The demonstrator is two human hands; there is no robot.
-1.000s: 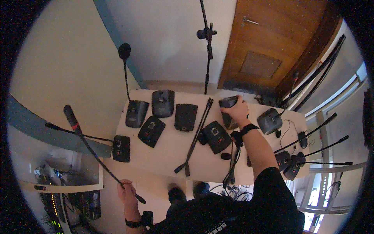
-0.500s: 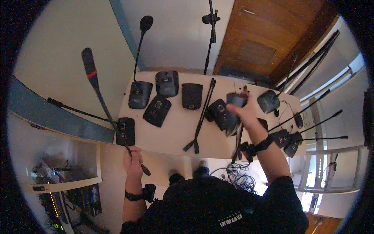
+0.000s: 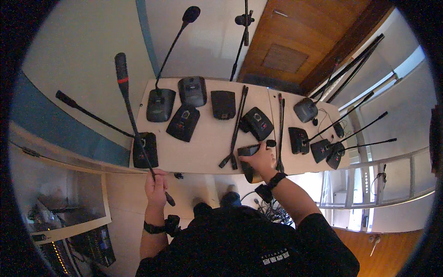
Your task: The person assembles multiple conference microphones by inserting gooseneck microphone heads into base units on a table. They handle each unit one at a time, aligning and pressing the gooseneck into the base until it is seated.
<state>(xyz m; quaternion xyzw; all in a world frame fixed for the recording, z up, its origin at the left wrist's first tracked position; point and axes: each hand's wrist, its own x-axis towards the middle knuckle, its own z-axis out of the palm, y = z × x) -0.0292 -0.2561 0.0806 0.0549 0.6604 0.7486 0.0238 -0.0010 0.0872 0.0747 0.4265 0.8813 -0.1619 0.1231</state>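
My left hand grips a long black gooseneck microphone with a red ring near its tip; the stem rises up and to the left over the white table. My right hand holds a dark conference microphone base at the table's near edge. Beside it lie loose black gooseneck stems. Several more dark bases stand across the table, one with an upright gooseneck.
On the right part of the table stand more bases with goosenecks pointing right. A microphone stand rises behind the table before a wooden door. Cables lie on the floor by my feet.
My right hand has drawn back from the far right of the table to its near edge, carrying a base. My left hand has lifted the gooseneck microphone more upright.
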